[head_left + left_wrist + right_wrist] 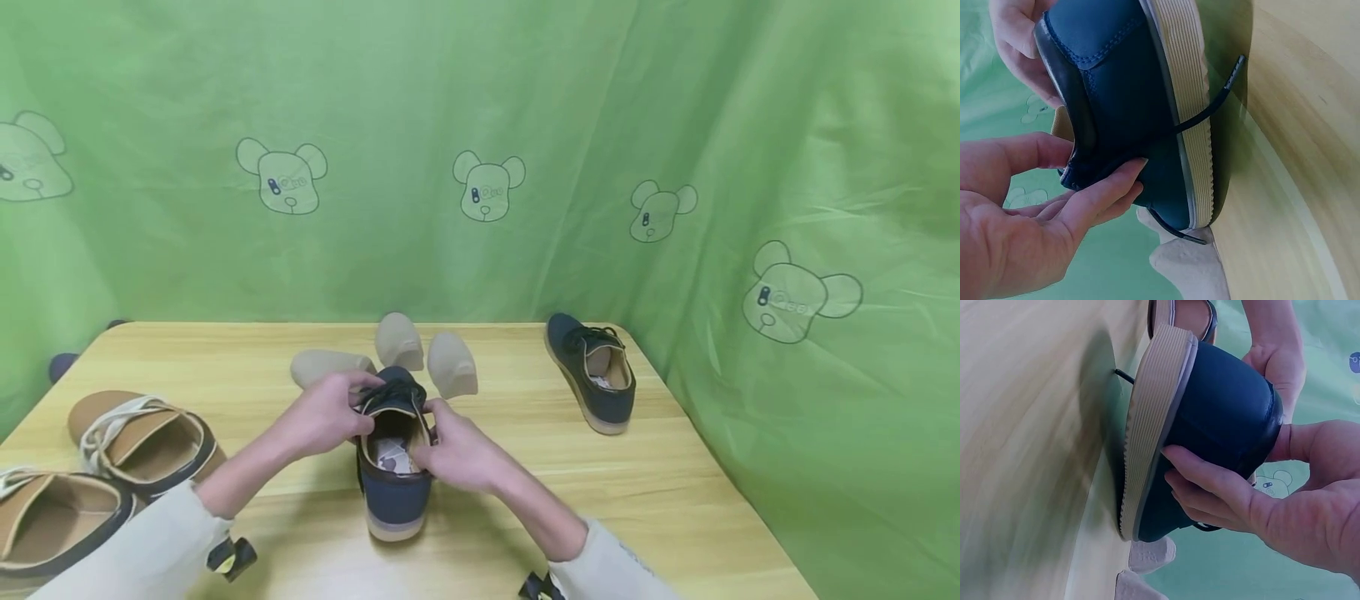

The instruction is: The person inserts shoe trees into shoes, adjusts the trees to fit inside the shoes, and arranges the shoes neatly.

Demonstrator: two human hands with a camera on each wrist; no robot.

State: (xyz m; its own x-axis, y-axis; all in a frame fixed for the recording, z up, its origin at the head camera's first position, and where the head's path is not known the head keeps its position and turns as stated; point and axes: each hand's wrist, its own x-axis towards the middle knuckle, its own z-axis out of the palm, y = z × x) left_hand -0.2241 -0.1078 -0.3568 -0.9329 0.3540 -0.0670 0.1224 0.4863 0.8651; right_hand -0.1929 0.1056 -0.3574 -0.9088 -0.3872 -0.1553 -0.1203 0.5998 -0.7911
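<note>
A dark blue shoe (393,475) with a pale ribbed sole stands on the wooden surface (675,492), heel toward the person and toe pointing to 12 o'clock. Both hands grasp it at the collar. The left hand (326,414) comes in from 9 o'clock, its thumb and fingers pinching the shoe's left side by the black laces (390,390); in the left wrist view the fingertips (1124,174) lie along the blue upper (1116,94) above the sole (1188,94). The right hand (457,454) comes in from 3 o'clock, thumb over the rim and fingers (1210,481) curled against the outer side, as the right wrist view shows. White crumpled paper (393,454) sits inside the shoe opening.

Just beyond the toe, at 12 o'clock, lie three beige shoe inserts (400,340), close together and near the toe of the held shoe. A matching blue shoe (592,371) stands well apart at 2 o'clock, near the surface's far right corner. At 9 o'clock, near the left edge, lie two brown shoes (142,437) with pale laces, side by side and clear of the hands. A green cloth printed with bear heads (487,185) hangs behind the surface.
</note>
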